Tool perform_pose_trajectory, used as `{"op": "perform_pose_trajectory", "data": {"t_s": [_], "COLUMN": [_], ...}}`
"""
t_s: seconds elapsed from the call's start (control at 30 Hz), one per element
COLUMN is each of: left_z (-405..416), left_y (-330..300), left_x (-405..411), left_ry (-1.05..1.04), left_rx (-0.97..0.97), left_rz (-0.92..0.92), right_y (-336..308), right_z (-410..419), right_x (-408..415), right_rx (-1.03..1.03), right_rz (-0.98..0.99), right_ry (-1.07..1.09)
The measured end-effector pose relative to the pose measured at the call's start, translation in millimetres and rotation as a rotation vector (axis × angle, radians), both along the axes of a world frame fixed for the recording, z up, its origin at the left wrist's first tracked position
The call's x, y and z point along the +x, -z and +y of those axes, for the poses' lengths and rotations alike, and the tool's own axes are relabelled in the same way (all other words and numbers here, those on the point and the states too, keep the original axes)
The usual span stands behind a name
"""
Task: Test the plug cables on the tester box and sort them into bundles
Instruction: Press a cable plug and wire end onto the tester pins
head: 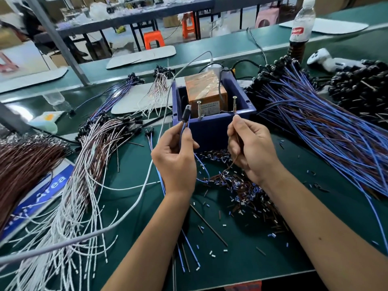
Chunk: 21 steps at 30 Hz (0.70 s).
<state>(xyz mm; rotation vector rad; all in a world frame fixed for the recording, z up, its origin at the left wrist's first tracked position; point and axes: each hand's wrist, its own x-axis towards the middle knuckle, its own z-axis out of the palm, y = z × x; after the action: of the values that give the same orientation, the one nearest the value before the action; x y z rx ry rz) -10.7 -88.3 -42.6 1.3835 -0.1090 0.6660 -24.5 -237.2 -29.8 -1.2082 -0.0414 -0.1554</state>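
Both grips pinch one plug cable (201, 175): left hand (174, 156) holds its plug upright just left of centre, right hand (249, 148) its brown lead tip directly below the right screw (234, 103) on the tester box (212, 124).

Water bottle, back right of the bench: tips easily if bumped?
Probably. The water bottle is tall and narrow, and it stands among black plugs, so its footing looks uneven. It looks mostly empty, so likely light.
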Motion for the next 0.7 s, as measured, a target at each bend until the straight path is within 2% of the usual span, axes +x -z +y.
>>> {"op": "perform_pose_trajectory", "data": {"t_s": [0.27, 0.7], "left_z": [-1.9, -6.9], "left_y": [3.8, 2.7], "left_x": [3.2, -1.4], "left_ry": [0.124, 0.156], "left_rx": [-0.165, -0.264], "left_rz": [0.069, 0.119], "right_y": [2.3, 2.5], "right_z": [0.2, -3.4], "right_x": [2.1, -0.3], "right_rx": [-0.004, 0.002], "right_rz": [0.000, -0.014], "right_ry": [-0.058, -0.088]}}
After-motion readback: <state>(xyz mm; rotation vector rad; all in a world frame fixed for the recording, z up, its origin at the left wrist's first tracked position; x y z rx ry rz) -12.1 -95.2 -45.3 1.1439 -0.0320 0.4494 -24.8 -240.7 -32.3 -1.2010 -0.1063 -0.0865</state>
